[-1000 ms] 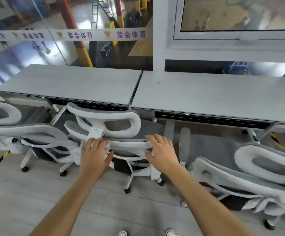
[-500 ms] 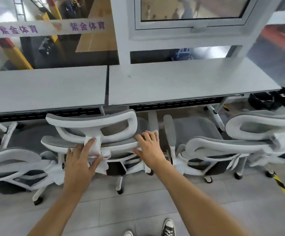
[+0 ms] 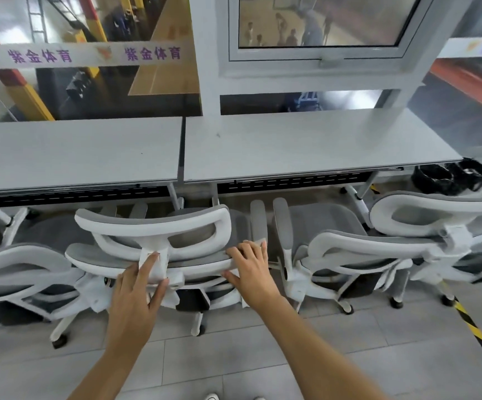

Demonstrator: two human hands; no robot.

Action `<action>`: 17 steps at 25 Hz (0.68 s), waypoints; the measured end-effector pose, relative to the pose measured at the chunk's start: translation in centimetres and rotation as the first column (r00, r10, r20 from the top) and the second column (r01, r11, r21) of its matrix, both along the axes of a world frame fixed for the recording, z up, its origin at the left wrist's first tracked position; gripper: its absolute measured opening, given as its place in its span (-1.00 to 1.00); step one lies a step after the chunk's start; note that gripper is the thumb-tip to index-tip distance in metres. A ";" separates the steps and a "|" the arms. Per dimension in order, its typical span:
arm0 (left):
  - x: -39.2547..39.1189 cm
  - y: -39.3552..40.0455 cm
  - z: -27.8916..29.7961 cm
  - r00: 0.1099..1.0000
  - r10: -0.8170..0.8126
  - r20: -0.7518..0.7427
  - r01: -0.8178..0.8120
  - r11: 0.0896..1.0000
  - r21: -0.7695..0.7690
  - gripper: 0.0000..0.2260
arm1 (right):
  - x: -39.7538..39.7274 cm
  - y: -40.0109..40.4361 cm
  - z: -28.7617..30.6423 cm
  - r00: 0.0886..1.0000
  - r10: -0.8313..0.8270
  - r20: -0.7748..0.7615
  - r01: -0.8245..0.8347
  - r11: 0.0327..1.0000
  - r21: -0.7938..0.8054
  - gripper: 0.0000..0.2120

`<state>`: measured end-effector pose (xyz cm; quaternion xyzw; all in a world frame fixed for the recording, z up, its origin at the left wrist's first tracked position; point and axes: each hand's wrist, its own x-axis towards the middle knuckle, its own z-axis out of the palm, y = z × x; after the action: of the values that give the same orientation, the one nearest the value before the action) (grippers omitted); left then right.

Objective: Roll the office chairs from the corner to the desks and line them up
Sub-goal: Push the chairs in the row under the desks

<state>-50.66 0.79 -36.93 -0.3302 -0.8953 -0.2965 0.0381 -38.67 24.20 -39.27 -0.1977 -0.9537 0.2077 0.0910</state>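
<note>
We have both hands on the middle chair (image 3: 153, 226), a white-framed office chair with grey mesh whose seat is tucked under the seam where the two grey desks meet. Our left hand (image 3: 136, 293) lies on the white bracket that joins its headrest to its backrest, fingers (image 3: 147, 262) straight and spread, the index reaching up the bracket and the thumb lying along its lower edge, so the hand presses rather than grips. Our right hand (image 3: 252, 272) rests on the right end of the backrest's top edge, its fingers bent slightly over the rim and the thumb below it, a light hold on the frame. Just right of the middle chair, almost armrest to armrest, stands a second chair (image 3: 358, 252) of the same kind, facing the right desk (image 3: 306, 145). Left of the middle chair a third chair (image 3: 17, 272) sits partly out of view, below the left desk (image 3: 75, 151). Beyond the second chair, at the right desk's far end, two bins lined with black bags (image 3: 450, 177) stand on the floor. A strip of yellow-and-black tape (image 3: 476, 333) runs across the grey tiled floor (image 3: 234, 368) to the right of the chairs. Behind the desks is a glass wall with a white banner (image 3: 84, 54) printed in purple characters, and above the right desk a white-framed window (image 3: 317, 27).
</note>
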 end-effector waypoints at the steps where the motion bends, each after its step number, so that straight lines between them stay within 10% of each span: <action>1: 0.1 0.1 0.2 1.000 0.001 0.011 -0.001 1.000 0.003 -0.49 | 0.0 0.1 0.0 1.000 -0.002 -0.006 0.002 1.000 -0.003 -0.61; 17: 1.8 2.1 -0.4 0.998 0.055 0.012 -0.055 0.998 0.012 -0.52 | 1.0 2.9 -0.3 1.000 0.030 -0.006 -0.030 0.999 0.030 -0.59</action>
<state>-48.83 2.86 -37.38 -0.3036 -0.9025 -0.3026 0.0431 -37.63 27.05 -39.59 -0.1814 -0.9592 0.1954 0.0940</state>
